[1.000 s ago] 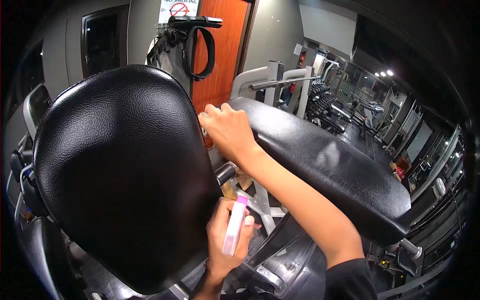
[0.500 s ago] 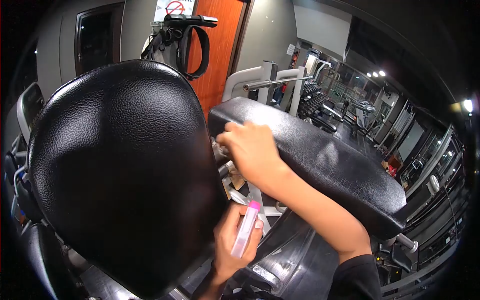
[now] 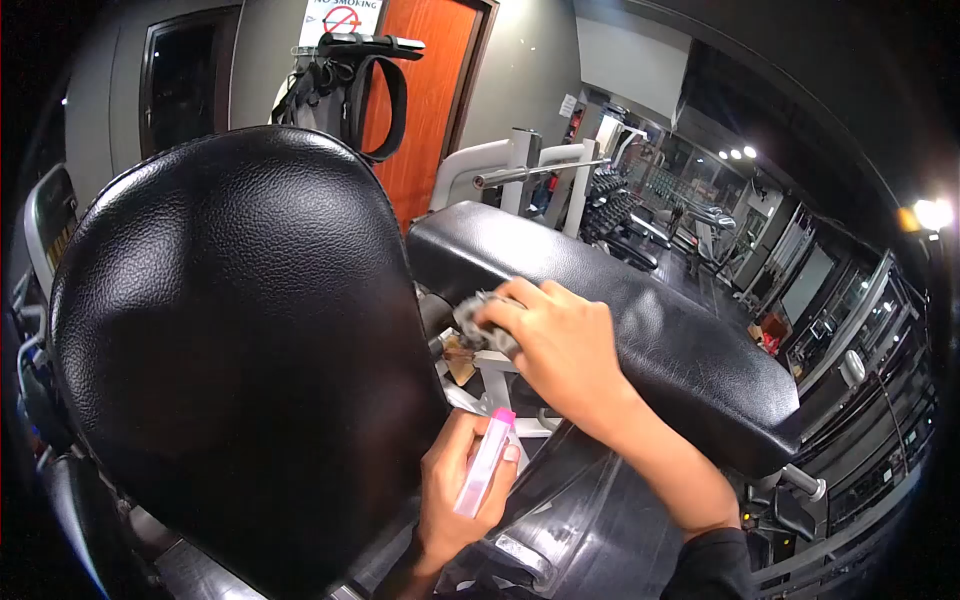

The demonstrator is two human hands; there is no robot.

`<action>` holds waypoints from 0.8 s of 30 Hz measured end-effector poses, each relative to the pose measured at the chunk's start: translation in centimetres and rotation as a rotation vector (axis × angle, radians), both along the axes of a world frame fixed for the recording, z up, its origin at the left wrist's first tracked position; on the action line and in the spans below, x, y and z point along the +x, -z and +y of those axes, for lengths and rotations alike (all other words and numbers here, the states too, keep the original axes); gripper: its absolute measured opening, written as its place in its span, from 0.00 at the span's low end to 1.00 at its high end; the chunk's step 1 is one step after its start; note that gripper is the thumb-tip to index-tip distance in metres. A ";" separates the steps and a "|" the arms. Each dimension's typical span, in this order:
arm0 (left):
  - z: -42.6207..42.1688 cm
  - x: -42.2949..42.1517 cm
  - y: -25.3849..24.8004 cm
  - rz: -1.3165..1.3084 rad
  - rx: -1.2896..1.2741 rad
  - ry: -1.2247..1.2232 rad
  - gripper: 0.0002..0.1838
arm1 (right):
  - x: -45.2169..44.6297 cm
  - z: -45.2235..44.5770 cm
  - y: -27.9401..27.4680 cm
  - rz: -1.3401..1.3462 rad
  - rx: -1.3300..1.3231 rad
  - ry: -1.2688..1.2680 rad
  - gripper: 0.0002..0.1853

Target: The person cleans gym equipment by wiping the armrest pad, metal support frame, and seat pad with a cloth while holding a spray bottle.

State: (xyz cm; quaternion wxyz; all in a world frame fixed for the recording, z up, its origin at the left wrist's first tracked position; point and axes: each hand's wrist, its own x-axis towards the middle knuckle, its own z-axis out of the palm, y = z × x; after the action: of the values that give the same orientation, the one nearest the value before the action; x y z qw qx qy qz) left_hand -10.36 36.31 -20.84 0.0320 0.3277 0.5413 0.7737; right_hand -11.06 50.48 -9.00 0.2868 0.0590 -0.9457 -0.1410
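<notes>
A small clear bottle with a pink top is in my left hand, fingers and thumb wrapped round it. It tilts slightly, pink end up, beside the lower right edge of a large black padded backrest. Higher up, my right hand is closed on a crumpled grey cloth, slightly blurred. The cloth hangs over the gap between the backrest and a long black padded bench. My right wrist and forearm pass in front of the bench's near side.
Metal frame parts show in the gap below the cloth. Behind the bench, a barbell rests on a white rack. Black straps hang by an orange door. A dumbbell rack stands farther back.
My right hand has moved right and down, away from the backrest's edge, bringing the grey cloth into clearer view. My left hand keeps the bottle in nearly the same place.
</notes>
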 end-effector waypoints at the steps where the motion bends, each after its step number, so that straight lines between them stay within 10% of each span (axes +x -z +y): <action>1: 0.1 0.0 0.0 -0.010 -0.027 -0.015 0.08 | -1.0 0.1 0.3 0.090 -0.011 -0.051 0.11; 24: 2.3 -0.3 0.9 0.009 0.060 -0.002 0.05 | 5.6 1.2 2.0 0.097 0.028 0.037 0.16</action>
State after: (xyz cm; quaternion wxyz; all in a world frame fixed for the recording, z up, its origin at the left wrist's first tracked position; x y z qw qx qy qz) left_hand -10.64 38.61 -21.74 0.0188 0.3313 0.5184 0.7881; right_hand -5.43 51.69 -10.98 0.3289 0.0384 -0.9295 -0.1622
